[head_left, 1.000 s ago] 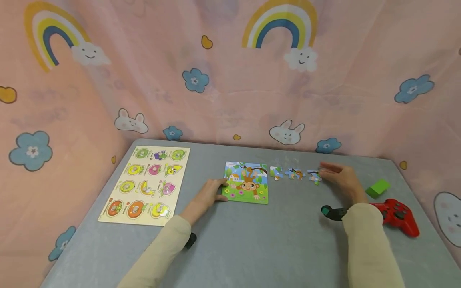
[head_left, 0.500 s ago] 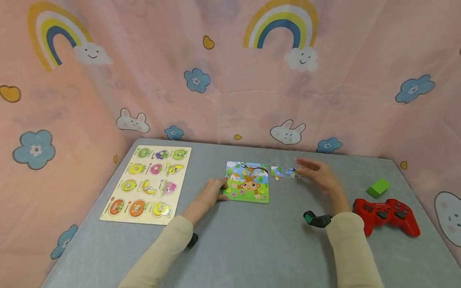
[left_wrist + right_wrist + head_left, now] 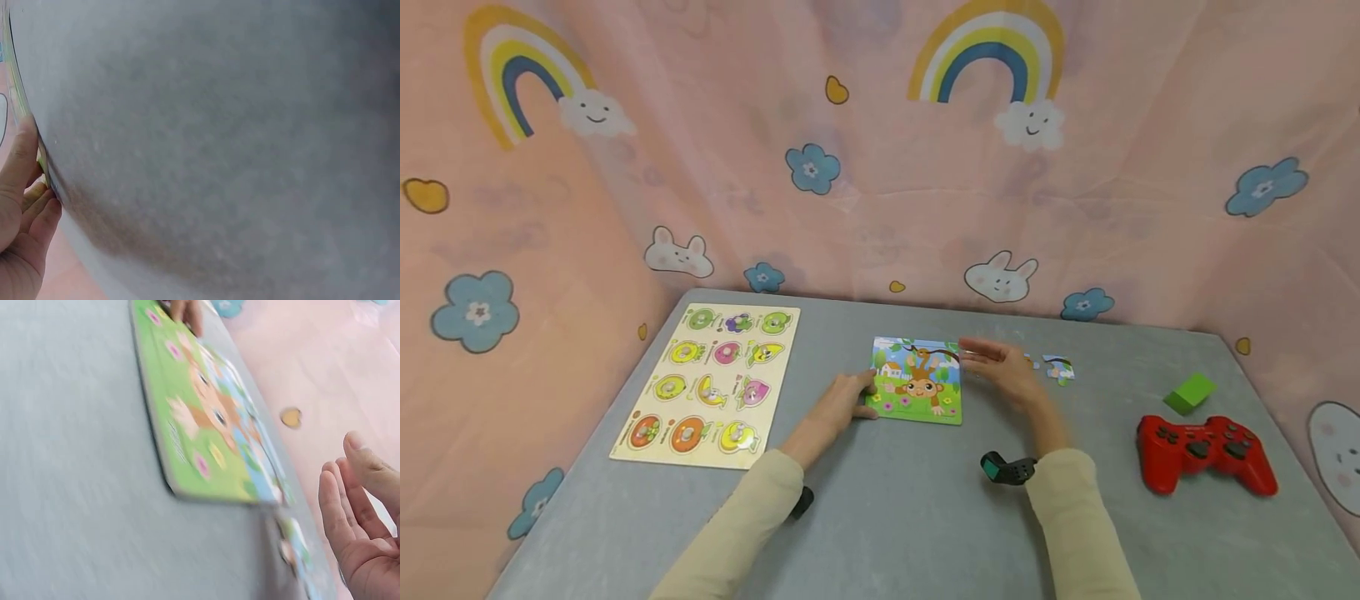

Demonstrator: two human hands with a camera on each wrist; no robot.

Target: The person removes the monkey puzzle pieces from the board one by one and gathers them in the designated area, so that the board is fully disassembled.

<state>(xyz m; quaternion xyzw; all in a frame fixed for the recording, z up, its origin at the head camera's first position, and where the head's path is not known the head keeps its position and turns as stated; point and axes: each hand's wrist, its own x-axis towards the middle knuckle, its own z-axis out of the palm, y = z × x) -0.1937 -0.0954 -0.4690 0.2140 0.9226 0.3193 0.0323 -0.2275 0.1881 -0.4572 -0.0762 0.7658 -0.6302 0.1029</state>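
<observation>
- Twelve fruit figures (image 3: pixel 688 434) occupy the fruit board (image 3: pixel 685 370) in four rows of three. I locate this board flat, left of the monkey puzzle (image 3: pixel 917 387) and well apart from it.
- Left hand (image 3: pixel 831 410): positioned at the puzzle's left side. Grip state: pinching the puzzle's left edge, thumb at the near-left corner. My left wrist view shows digits in contact with the edge. A black wrist unit (image 3: pixel 802 502) is visible on the puzzle's near-left side.
- Monkey puzzle: reference item. I read it flat on the grey table (image 3: pixel 865 533), between the hands. Its print shows an upside-down monkey, a house and flowers. A pink cloth (image 3: pixel 887 225) with rainbows and clouds hangs behind it.
- Right hand (image 3: pixel 1003 375): just beside the puzzle's far-right corner. Grip state: spread, fingers extended, thumb held away from them. I cannot tell whether the fingertips touch the puzzle.
- Loose jigsaw piece (image 3: pixel 1060 369): right of the puzzle, beyond the right hand. A second piece (image 3: pixel 1032 361), between the two, is mostly covered by the hand. My right wrist view of this area is blurred.
- Green block (image 3: pixel 1191 393): well to the right of the puzzle.
- Red controller (image 3: pixel 1206 452): right of the puzzle, on its near side, just in front of the block.
</observation>
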